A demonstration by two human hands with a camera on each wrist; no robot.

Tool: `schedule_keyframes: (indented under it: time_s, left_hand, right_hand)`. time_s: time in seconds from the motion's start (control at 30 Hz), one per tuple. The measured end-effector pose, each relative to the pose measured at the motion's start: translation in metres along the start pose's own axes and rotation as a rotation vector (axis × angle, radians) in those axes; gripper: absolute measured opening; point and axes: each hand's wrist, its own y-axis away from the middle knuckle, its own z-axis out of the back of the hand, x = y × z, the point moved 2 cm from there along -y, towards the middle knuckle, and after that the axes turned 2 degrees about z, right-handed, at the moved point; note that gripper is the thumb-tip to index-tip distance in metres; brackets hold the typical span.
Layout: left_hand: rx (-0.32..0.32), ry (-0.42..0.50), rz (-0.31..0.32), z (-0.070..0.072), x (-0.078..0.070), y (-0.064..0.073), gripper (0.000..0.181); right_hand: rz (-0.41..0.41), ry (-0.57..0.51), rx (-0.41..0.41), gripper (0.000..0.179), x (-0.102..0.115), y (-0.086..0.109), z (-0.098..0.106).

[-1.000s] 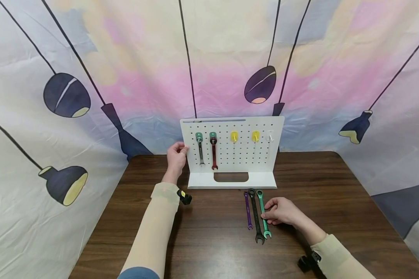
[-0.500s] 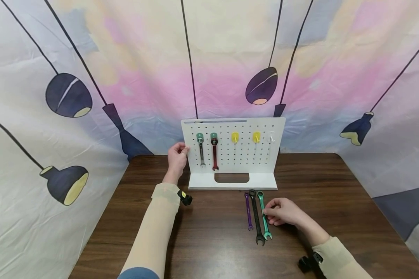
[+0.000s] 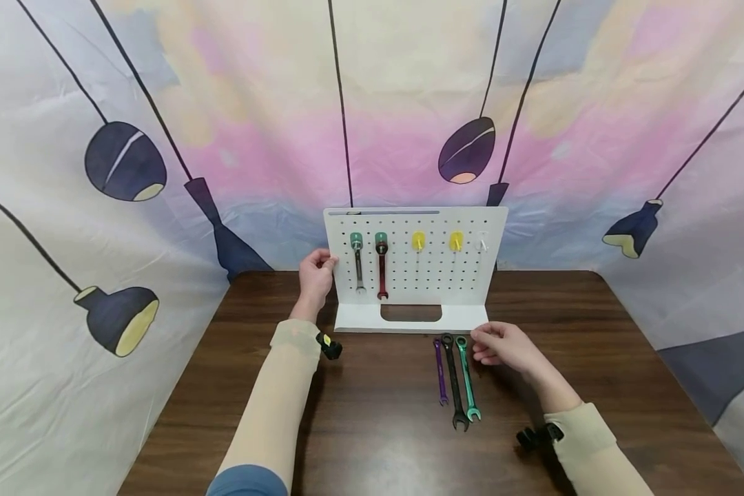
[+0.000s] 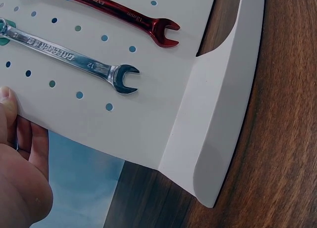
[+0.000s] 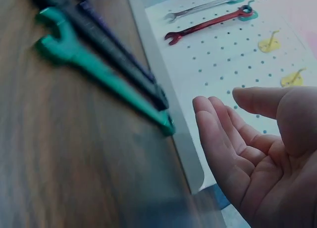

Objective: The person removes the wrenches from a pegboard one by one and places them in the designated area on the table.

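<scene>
My left hand (image 3: 315,279) pinches the left edge of a white pegboard stand (image 3: 409,318), thumb on the front and fingers behind. Two combination wrenches hang on its green hooks: a silver wrench (image 4: 64,55) and a red wrench (image 4: 124,13). On the table in front lie three more, side by side: a purple wrench (image 3: 440,372), a black wrench (image 3: 454,386) and a green wrench (image 3: 468,382). My right hand (image 3: 502,346) hovers just right of the green wrench's ring end, by the stand's front corner. In the right wrist view its thumb and fingers are apart, holding nothing.
Two yellow hooks (image 3: 418,241) and a clear hook (image 3: 482,242) on the board bear nothing. The stand sits on a dark wooden table (image 3: 378,427) near its back edge. Behind hangs a cloth backdrop (image 3: 397,103) with painted lamps.
My right hand has left the middle of the green wrench and moved up toward the stand. The wrenches lie where they were, and my left hand keeps its grip on the board.
</scene>
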Motion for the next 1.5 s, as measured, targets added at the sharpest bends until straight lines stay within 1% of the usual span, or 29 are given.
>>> schedule_keyframes:
  time_s: [0.1,0.2,0.3,0.5,0.67,0.73,0.87,1.1,1.3,1.4,1.5]
  left_hand:
    - [0.005,-0.011,-0.007,0.000,-0.002,-0.001,0.006]
    - [0.007,-0.022,0.002,0.001,0.000,0.002,0.006]
    - [0.001,-0.028,0.010,0.002,0.002,0.004,0.005]
    - [-0.008,-0.017,0.017,0.002,-0.003,0.003,0.005]
    - [-0.013,-0.021,0.010,0.002,-0.002,0.005,0.005]
    - [-0.017,-0.018,0.009,0.002,-0.002,0.005,0.005]
    - [-0.012,-0.017,0.014,0.002,-0.001,0.005,0.005]
    - [-0.005,-0.022,0.010,0.001,-0.006,0.002,0.005]
    - [-0.016,-0.028,0.003,0.000,-0.008,0.002,0.005]
    - [-0.022,-0.030,0.007,0.000,-0.007,0.003,0.004]
    - [-0.024,-0.030,0.005,0.000,-0.007,0.003,0.005]
  right_hand:
    - [0.017,-0.025,0.007,0.043,0.008,-0.007,-0.005]
    - [0.033,-0.046,0.028,0.044,0.015,-0.013,-0.015]
    - [0.071,-0.063,0.062,0.045,0.024,-0.022,-0.025]
    - [0.124,-0.075,0.099,0.046,0.046,-0.050,-0.046]
    - [0.150,-0.093,0.126,0.045,0.059,-0.070,-0.068]
    - [0.167,-0.088,0.120,0.044,0.063,-0.077,-0.075]
    - [0.200,-0.091,0.059,0.043,0.071,-0.088,-0.085]
    - [0.330,-0.139,-0.121,0.035,0.081,-0.109,-0.101]
    - [0.396,-0.150,-0.242,0.029,0.081,-0.117,-0.111]
    - [0.426,-0.130,-0.287,0.027,0.080,-0.119,-0.115]
    - [0.439,-0.130,-0.318,0.027,0.080,-0.121,-0.119]
